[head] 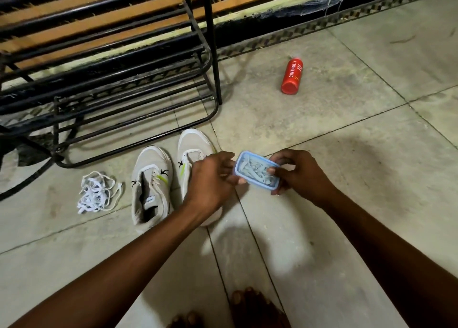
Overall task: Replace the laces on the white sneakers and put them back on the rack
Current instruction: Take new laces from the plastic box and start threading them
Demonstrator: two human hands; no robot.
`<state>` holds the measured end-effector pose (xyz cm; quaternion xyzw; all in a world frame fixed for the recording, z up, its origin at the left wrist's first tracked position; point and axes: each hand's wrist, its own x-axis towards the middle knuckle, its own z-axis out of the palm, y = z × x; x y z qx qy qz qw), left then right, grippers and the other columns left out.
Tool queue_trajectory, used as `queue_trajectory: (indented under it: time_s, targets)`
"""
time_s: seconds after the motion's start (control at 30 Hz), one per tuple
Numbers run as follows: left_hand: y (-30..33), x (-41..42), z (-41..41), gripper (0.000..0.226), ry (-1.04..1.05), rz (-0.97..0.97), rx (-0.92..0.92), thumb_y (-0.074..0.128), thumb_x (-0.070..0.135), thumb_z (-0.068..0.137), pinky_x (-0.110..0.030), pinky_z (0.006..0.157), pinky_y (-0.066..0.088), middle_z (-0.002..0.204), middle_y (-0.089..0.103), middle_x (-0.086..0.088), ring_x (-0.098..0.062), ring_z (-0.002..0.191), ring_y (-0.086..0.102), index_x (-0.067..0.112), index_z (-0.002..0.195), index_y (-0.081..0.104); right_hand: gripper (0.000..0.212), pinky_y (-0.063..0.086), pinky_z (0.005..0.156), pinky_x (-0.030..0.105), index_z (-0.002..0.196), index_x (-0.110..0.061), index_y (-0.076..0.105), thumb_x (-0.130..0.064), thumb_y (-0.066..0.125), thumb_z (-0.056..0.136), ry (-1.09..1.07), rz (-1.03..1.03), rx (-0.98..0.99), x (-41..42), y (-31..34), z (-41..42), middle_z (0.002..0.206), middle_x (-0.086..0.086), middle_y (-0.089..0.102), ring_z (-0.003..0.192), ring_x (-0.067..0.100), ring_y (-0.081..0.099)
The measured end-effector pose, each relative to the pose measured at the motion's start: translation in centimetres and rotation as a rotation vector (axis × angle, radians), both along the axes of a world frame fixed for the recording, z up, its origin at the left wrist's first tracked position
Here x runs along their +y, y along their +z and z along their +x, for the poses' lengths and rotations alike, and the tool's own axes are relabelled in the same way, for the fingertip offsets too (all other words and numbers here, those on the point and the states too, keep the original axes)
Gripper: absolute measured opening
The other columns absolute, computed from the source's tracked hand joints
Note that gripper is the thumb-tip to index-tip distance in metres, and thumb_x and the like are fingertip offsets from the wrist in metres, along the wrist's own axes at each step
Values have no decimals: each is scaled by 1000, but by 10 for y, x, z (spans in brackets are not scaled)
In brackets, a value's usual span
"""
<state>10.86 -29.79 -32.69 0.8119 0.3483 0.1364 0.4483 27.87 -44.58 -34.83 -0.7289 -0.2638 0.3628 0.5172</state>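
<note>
- Your box (256, 172) of pale laces sits above the floor, just right of the sneakers (173, 176).
- Your right hand (301, 174) grips its right end, fingers curled.
- Your left hand (213, 179) pinches its left edge.
- Loose laces (98, 193) lie left of the sneakers.
- The red can (292, 76) reads "CINTHOL".
- The rack (111, 79) stands beyond.
</note>
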Motion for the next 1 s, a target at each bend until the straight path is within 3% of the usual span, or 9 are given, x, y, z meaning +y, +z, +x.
queue_trajectory:
  time_s: [0.1, 0.2, 0.33, 0.47, 0.57, 0.67, 0.8, 1.0]
  targets:
    - [10, 11, -8, 41, 166, -164, -175, 86, 0, 78, -28, 81, 62, 95, 78, 0, -11, 87, 76, 7, 115, 72, 15, 62, 57, 52, 98, 1, 67, -6, 77, 88, -134, 104, 27, 17, 12, -9, 96, 20, 68, 64, 43, 72]
    - [14, 21, -17, 33, 249, -239, -294, 77, -7, 85, -30, 83, 62, 101, 79, -8, -17, 94, 77, -1, 117, 70, 14, 61, 59, 55, 94, 2, 67, -7, 76, 89, -245, 171, 58, 41, 21, -21, 82, 17, 69, 59, 41, 69]
    - [25, 29, -34, 32, 297, -211, -433, 71, -2, 93, -40, 95, 60, 111, 78, -6, -18, 105, 74, 4, 124, 64, 15, 59, 59, 41, 89, 1, 66, -9, 77, 88, -294, 225, 80, 70, 38, -41, 80, 18, 73, 53, 31, 70]
    - [34, 37, -41, 39, 183, -85, -499, 63, -1, 99, -40, 107, 53, 131, 69, -3, -14, 124, 65, 7, 136, 55, 14, 60, 58, 37, 91, 2, 62, -5, 75, 90, -365, 332, 139, 99, 56, -60, 86, 21, 73, 60, 34, 74]
    - [39, 57, -41, 53, 84, 99, -473, 68, 10, 96, -43, 111, 49, 143, 62, 4, -13, 134, 57, 12, 147, 51, 12, 61, 58, 37, 100, 0, 61, -3, 70, 93, -338, 387, 70, 123, 75, -67, 90, 19, 73, 63, 34, 75]
    - [50, 86, -36, 60, 89, 224, -454, 73, 18, 95, -39, 109, 50, 145, 60, 7, -8, 134, 56, 13, 150, 50, 18, 63, 60, 40, 112, -5, 63, -1, 66, 94, -264, 443, -49, 148, 93, -67, 90, 14, 75, 63, 29, 75]
    - [58, 129, -21, 56, 92, 323, -458, 74, 23, 95, -43, 104, 54, 140, 63, 6, -9, 128, 61, 15, 146, 54, 24, 62, 58, 32, 117, -5, 64, 0, 66, 93, -220, 463, -164, 183, 109, -61, 84, 6, 76, 61, 22, 75]
    - [72, 189, 8, 51, 84, 575, -272, 71, 30, 96, -37, 108, 49, 138, 65, 3, -10, 127, 60, 17, 144, 56, 30, 61, 60, 26, 124, -1, 62, -1, 66, 95, -220, 403, -176, 242, 112, -31, 87, 10, 76, 64, 18, 76]
